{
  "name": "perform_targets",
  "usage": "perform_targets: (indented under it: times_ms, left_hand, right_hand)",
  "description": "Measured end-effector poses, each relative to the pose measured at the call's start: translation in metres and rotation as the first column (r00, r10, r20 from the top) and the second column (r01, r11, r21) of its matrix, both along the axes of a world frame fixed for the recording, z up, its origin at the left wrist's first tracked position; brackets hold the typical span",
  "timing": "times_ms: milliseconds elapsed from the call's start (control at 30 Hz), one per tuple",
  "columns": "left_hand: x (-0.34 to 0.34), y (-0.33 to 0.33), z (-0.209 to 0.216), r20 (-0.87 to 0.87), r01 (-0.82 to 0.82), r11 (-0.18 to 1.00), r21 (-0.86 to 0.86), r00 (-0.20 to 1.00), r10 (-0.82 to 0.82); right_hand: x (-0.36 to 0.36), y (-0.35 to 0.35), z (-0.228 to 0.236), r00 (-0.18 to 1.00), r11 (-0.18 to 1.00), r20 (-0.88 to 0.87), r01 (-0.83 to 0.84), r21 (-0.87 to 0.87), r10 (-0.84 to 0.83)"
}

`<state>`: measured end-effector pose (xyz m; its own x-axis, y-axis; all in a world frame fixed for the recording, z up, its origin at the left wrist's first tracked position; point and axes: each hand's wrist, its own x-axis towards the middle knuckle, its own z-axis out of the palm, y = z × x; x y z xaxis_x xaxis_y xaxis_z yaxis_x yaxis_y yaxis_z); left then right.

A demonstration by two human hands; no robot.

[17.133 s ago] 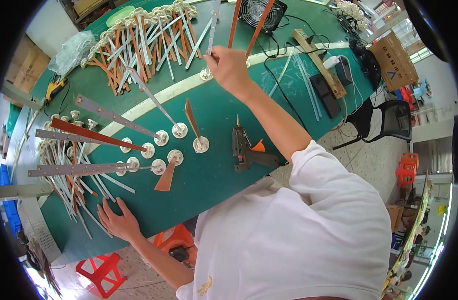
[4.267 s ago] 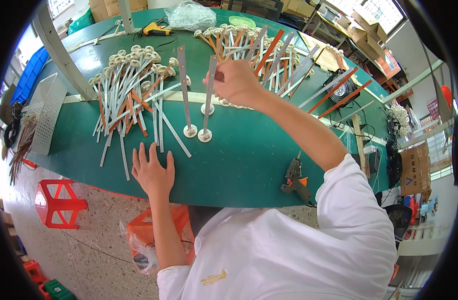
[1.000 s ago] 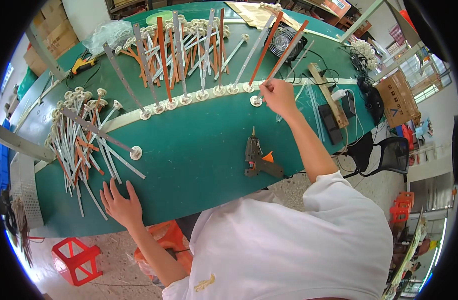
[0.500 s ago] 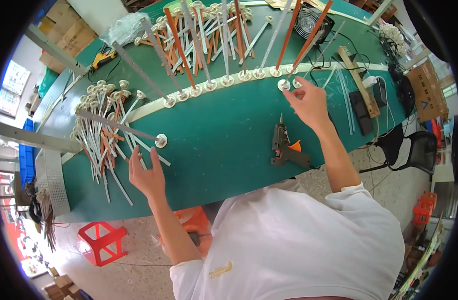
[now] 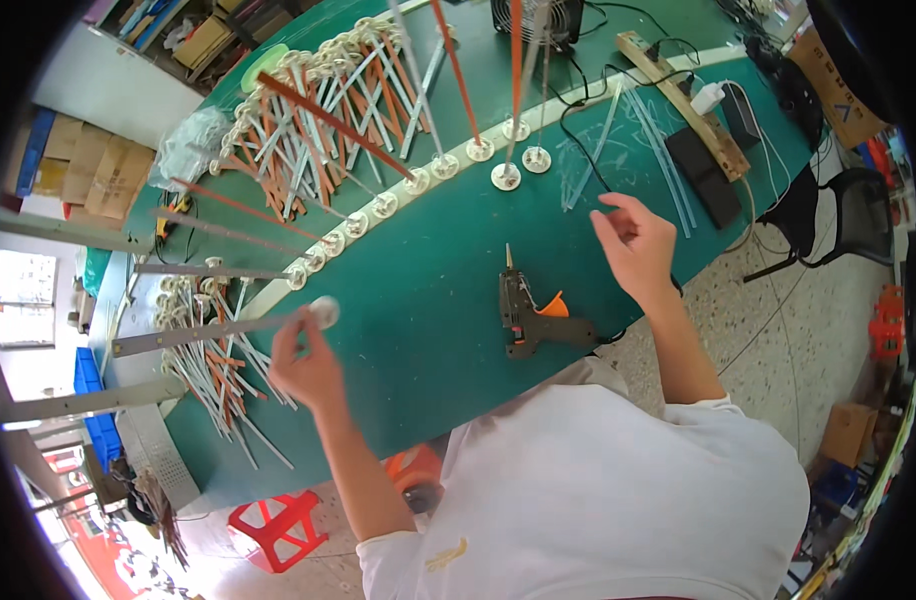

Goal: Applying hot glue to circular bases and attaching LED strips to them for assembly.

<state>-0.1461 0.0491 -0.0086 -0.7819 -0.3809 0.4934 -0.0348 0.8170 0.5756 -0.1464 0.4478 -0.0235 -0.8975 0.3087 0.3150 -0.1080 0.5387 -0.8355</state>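
Observation:
My left hand [image 5: 310, 372] is closed on a long grey stick [image 5: 203, 331], pinching it close to the whitish round base [image 5: 324, 312] at its end. The base is blurred by motion. My right hand [image 5: 642, 248] hovers over the right of the green table, fingers half curled and apart, with nothing seen between them. Two sticks on white round bases [image 5: 506, 177] stand upright beyond it to the left. More grey and orange sticks stand on round bases [image 5: 416, 181] in a row along a cream strip [image 5: 268, 298]. A dark glue gun [image 5: 538, 318] with an orange trigger lies between my hands.
Piles of loose grey and orange sticks lie at the far side [image 5: 328, 120] and at the left [image 5: 223, 375]. A wooden bar with plugs [image 5: 693, 110], cables, a black box [image 5: 700, 178] and clear glue sticks [image 5: 661, 160] occupy the right. A black fan [image 5: 538, 15] stands at the back.
My right hand has come away from the round base it was touching and drawn back nearer me. My left hand, open before, has taken hold of the grey stick. The view has swung.

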Motion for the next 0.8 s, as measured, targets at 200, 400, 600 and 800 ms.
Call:
perform_targets:
  times_ms: [200,400,600,800]
  left_hand:
    - [-0.077,0.121,-0.013,-0.161,0.444,0.896,0.021,0.886,-0.436]
    - [-0.114,0.168,-0.033,-0.079,0.469,0.868,0.165,0.883,-0.462]
    - [-0.125,0.164,-0.054,-0.029,0.442,0.897,-0.001,0.896,-0.442]
    - [-0.106,0.155,-0.032,-0.020,0.459,0.874,-0.158,0.884,-0.467]
  right_hand:
    - [0.021,0.043,-0.013,0.968,0.974,-0.110,0.223,-0.033,-0.225]
    - [0.051,0.087,-0.020,0.920,0.923,-0.081,0.375,-0.090,-0.382]
    - [0.061,0.113,-0.031,0.869,0.872,-0.074,0.488,-0.042,-0.489]
    - [0.050,0.131,-0.031,0.832,0.836,-0.090,0.543,-0.077,-0.548]
